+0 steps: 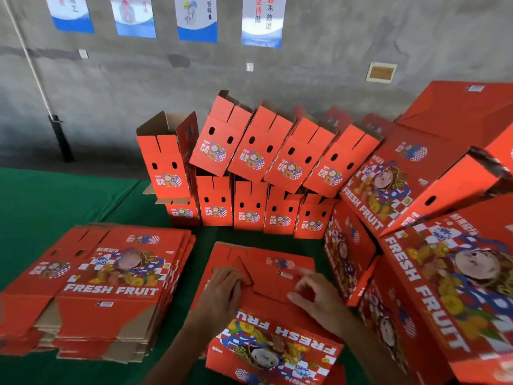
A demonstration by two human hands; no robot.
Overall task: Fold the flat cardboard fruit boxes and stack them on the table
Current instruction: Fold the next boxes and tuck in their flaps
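Observation:
A red cardboard fruit box [277, 270] stands in front of me on the green table, its bottom flaps facing up. My left hand [224, 290] presses on the left flap with curled fingers. My right hand [313, 293] rests on the right flap, index finger stretched out, the other fingers loosely bent. A stack of flat red boxes [111, 279] printed FRESH FRUIT lies to the left. Several folded boxes [249, 168] stand in two tiers at the back of the table.
More folded boxes [433, 245] are piled at the right, close to my right arm. The green table cover [55, 201] shows at the left. A grey wall [305, 79] with posters runs behind the table, and a pole [55, 126] leans at the far left.

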